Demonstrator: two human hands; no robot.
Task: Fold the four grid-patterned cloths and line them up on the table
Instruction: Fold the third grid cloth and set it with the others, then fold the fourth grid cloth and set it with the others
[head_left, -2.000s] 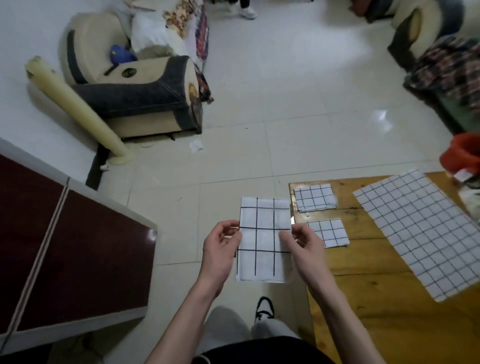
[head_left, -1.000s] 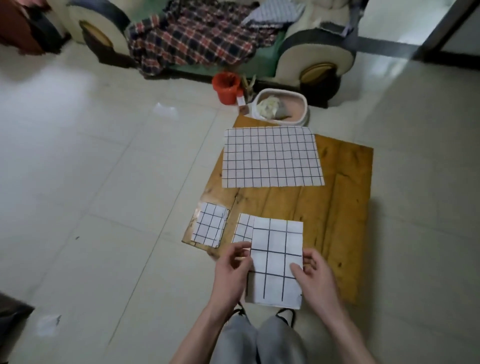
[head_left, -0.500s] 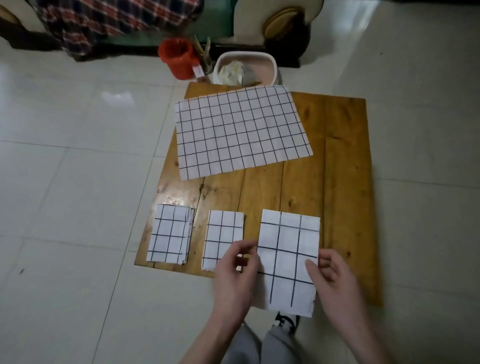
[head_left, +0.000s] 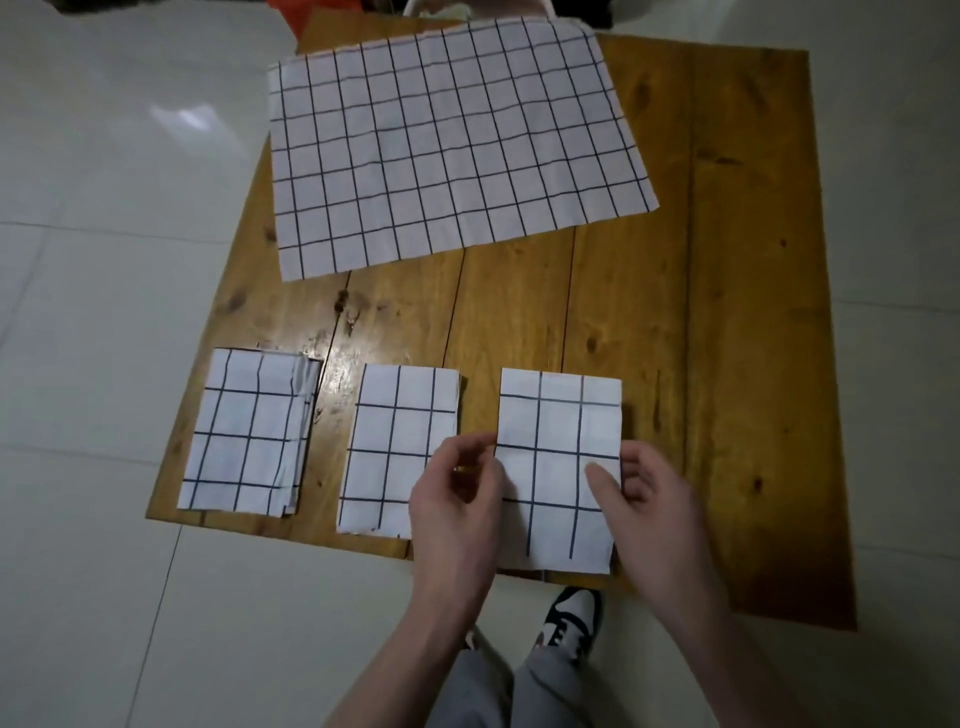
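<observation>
Nearest, the left hand (head_left: 457, 499) and right hand (head_left: 647, 512) flank the third folded cloth (head_left: 558, 462) at the near edge of the wooden table (head_left: 727, 338), each pinching one side edge, thumb on top; the fingers beneath are hidden. Just left lie the second folded cloth (head_left: 397, 449), its near right corner covered by the left hand, and the first folded cloth (head_left: 249, 431). Beyond, the unfolded cloth (head_left: 447, 145) lies flat, its far edge cut off.

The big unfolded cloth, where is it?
The unfolded cloth lies flat across the far left of the wooden table, beyond the row of three folded ones.
</observation>
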